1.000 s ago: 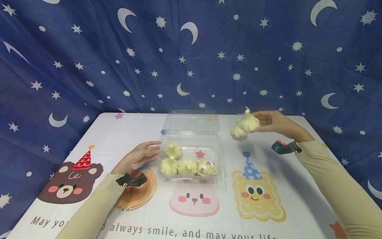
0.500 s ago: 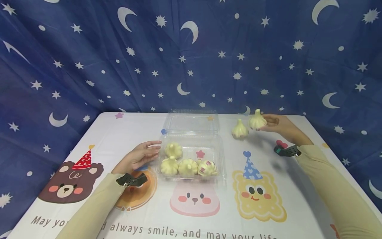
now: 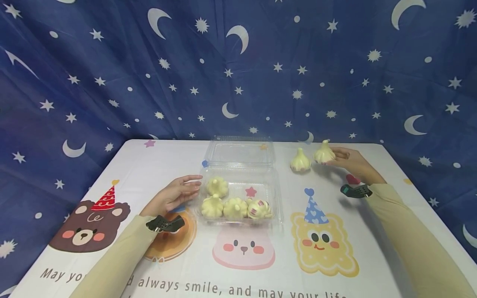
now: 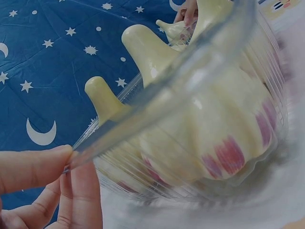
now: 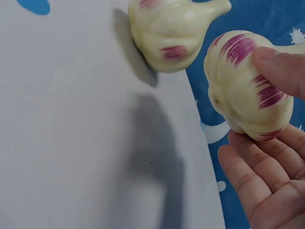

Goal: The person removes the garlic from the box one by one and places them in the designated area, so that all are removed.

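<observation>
My right hand (image 3: 355, 163) grips a garlic bulb (image 3: 324, 152) by its side, stem upward, at the back right of the table. In the right wrist view, the thumb lies on the held bulb's purple-streaked skin, and its base is off the cloth. Just to its left stands another garlic bulb (image 3: 300, 160) on the table. My left hand (image 4: 52, 186) pinches the rim of a clear plastic box (image 4: 90, 138) between thumb and fingers. Inside the box, several garlic bulbs (image 3: 235, 208) fill the front row, with one more bulb (image 3: 217, 187) behind at the left.
The box's clear lid (image 3: 240, 154) is folded back toward the curtain. A white printed cloth (image 3: 257, 244) covers the table, and a blue star-and-moon curtain (image 3: 238, 82) hangs along its back edge.
My right hand has carried its garlic bulb to the right and lower, away from the standing bulb it overlapped. The left hand stays at the box.
</observation>
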The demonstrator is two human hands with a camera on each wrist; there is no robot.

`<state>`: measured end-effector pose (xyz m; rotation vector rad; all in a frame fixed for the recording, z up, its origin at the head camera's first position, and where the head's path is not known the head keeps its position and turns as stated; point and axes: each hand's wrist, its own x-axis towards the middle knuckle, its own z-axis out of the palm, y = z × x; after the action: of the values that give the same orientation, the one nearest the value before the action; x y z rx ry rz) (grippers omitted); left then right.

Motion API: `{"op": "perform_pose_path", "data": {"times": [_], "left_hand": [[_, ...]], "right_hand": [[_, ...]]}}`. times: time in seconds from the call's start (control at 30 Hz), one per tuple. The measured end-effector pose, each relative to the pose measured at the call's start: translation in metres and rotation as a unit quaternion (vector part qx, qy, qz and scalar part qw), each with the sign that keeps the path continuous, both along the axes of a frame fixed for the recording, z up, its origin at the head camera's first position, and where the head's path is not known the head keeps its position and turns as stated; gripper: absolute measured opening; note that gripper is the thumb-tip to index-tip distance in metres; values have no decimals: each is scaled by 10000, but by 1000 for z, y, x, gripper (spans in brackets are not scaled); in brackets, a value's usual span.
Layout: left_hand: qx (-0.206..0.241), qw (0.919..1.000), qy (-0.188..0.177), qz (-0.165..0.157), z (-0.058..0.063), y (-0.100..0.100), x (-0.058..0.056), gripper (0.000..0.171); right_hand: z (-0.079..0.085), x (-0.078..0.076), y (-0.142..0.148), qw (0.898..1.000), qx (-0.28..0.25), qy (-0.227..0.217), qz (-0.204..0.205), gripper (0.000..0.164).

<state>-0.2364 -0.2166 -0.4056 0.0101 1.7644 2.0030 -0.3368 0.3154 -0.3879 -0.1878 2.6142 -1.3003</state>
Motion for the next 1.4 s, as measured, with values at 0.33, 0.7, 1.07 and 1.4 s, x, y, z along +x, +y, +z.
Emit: {"op": "perform_pose_path", "data": {"times": [0.33, 0.7, 1.07, 1.4], "left_hand": [[44, 10000, -25, 45, -1, 0, -1, 59], [-2, 9999, -72, 97, 2, 1, 1, 58], [420, 9983, 304, -272, -9, -7, -3, 65], [-55, 9999, -58, 117, 1, 1, 0, 59]], "right_hand": [[-13, -5, 5, 9995, 126, -273, -119, 88], [-26, -14, 8, 9988, 167, -416, -216, 93], [-31, -14, 5, 9994, 138, -301, -92, 87], [-34, -18, 2, 9990, 48, -435, 28, 89]]}}
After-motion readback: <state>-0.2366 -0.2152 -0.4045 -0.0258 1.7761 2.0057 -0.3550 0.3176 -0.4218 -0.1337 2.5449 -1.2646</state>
